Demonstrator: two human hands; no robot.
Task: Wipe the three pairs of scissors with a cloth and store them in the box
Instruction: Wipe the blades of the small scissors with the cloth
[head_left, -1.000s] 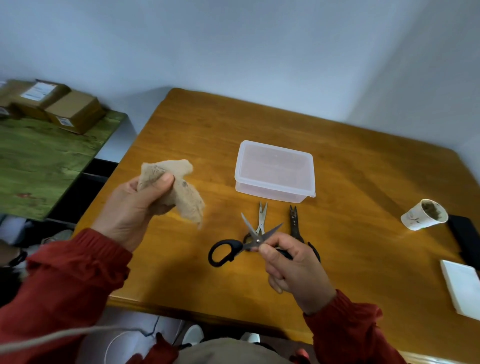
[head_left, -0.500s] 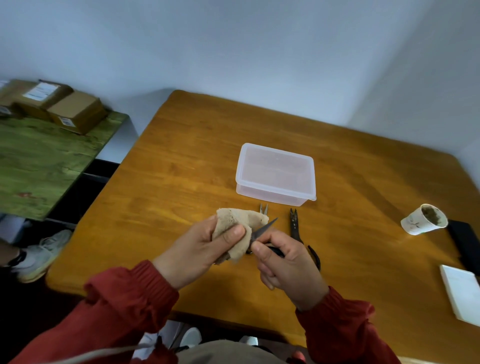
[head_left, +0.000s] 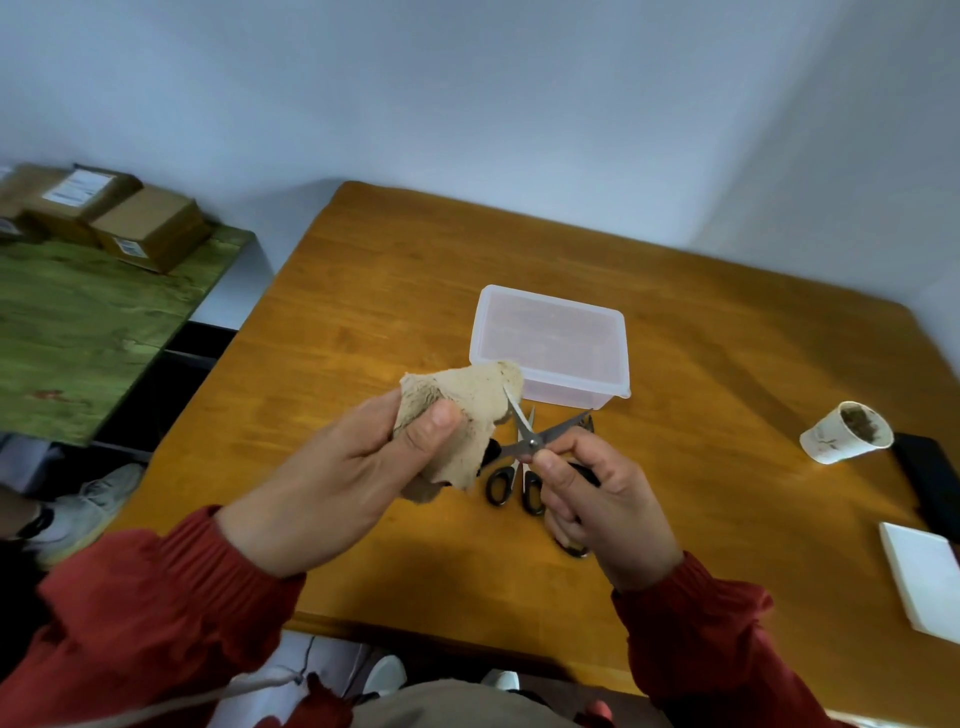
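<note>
My left hand (head_left: 343, 483) grips a beige cloth (head_left: 467, 410), bunched around one blade of an opened pair of black-handled scissors (head_left: 532, 441). My right hand (head_left: 597, 499) pinches those scissors near the pivot, holding them above the wooden table (head_left: 363, 322). A second pair of scissors (head_left: 506, 480) lies on the table just under them, with its black handles towards me. Only the tip (head_left: 586, 423) and a handle end of a third, dark pair show past my right hand. The translucent plastic box (head_left: 550, 345), its lid on, stands just beyond the scissors.
A paper cup (head_left: 844, 431) lies tipped at the right, beside a black object (head_left: 930, 478) and a white block (head_left: 924, 582) at the right edge. Left of the table stands a green surface (head_left: 88, 332) with cardboard boxes (head_left: 140, 228). Shoes show on the floor.
My left hand brought the cloth from the left onto the held scissors and has slid it up along one blade. The scissors are now held a little higher.
</note>
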